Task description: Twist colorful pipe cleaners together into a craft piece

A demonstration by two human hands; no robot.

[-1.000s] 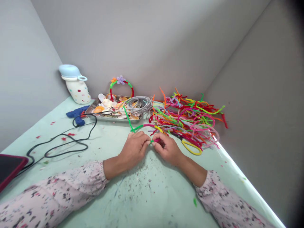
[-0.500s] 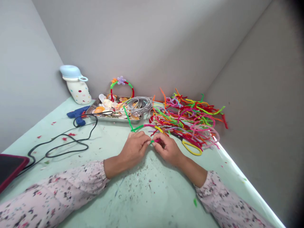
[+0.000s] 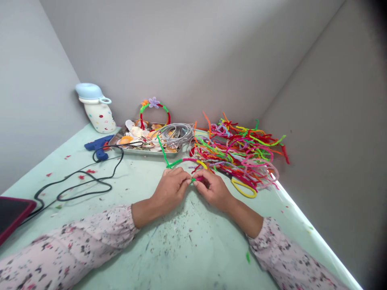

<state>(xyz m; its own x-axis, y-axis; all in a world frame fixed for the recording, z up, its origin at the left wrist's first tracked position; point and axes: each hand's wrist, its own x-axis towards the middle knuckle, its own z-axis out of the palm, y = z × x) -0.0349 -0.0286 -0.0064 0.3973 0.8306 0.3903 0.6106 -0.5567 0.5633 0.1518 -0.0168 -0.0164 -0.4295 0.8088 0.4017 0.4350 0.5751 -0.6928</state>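
Note:
My left hand (image 3: pixel 171 188) and my right hand (image 3: pixel 212 188) meet at the middle of the pale green table (image 3: pixel 193 245), fingertips pinched together on a twisted pipe cleaner strand (image 3: pixel 181 160). The strand is green, pink and yellow; its green end runs up and back toward the metal tray (image 3: pixel 133 150). A pink and green bit shows between the fingertips. Just right of my right hand lies a big loose pile of coloured pipe cleaners (image 3: pixel 238 151), with a yellow loop (image 3: pixel 243 187) at its near edge.
The tray holds shells, a coil of grey wire (image 3: pixel 177 132) and a pipe-cleaner ring with flowers (image 3: pixel 154 106). A blue glue gun (image 3: pixel 98 146) with a black cord (image 3: pixel 78 183), a dotted white jug (image 3: pixel 96 108) and a dark red-edged tablet (image 3: pixel 12 213) are on the left. Grey walls enclose the corner.

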